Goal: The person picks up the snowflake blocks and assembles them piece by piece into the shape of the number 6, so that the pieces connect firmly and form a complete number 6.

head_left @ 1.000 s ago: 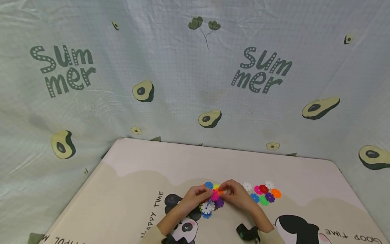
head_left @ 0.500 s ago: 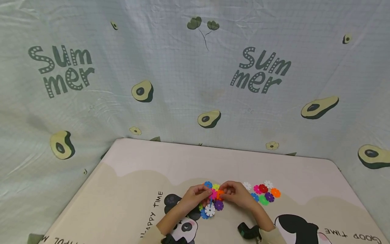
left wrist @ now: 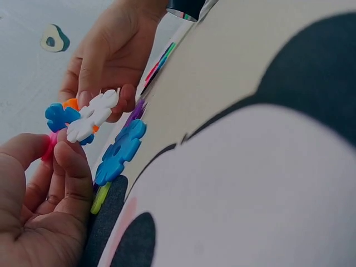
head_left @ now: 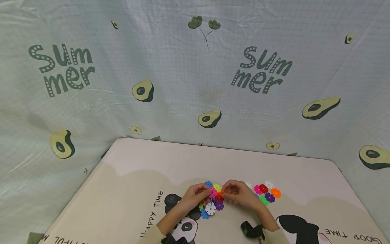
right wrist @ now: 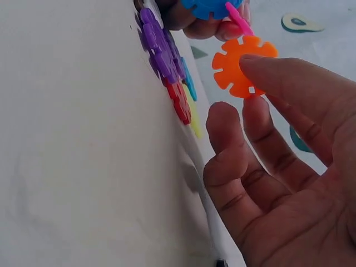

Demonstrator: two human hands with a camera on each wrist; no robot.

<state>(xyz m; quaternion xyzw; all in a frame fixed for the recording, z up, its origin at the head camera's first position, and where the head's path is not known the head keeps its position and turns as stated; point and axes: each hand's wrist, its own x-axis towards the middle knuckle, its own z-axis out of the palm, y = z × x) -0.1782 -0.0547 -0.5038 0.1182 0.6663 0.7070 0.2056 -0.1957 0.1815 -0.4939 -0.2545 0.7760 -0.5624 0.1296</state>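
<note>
My left hand [head_left: 195, 196] pinches a pink notched plastic snowflake disc [head_left: 213, 193] between thumb and fingers. A blue disc [left wrist: 60, 117] and a white disc [left wrist: 92, 117] appear joined to it in the left wrist view. My right hand [head_left: 239, 195] pinches an orange disc [right wrist: 231, 69] with its thumb laid on the face. The orange disc's edge meets or nearly meets the pink one; whether they interlock I cannot tell. Below the hands lie loose discs: purple [head_left: 219, 205], red [right wrist: 179, 103] and another blue [left wrist: 121, 151].
A second group of discs lies to the right, among them a dark red disc [head_left: 263, 188], an orange one and a green disc [head_left: 264, 200]. A black wrist device [head_left: 251, 230] sits at the right sleeve. A printed curtain [head_left: 182, 67] hangs behind the table mat [head_left: 137, 156].
The right hand has shifted slightly right, and the orange disc has turned from face-on to nearly edge-on. The left hand has barely moved with its pink disc.
</note>
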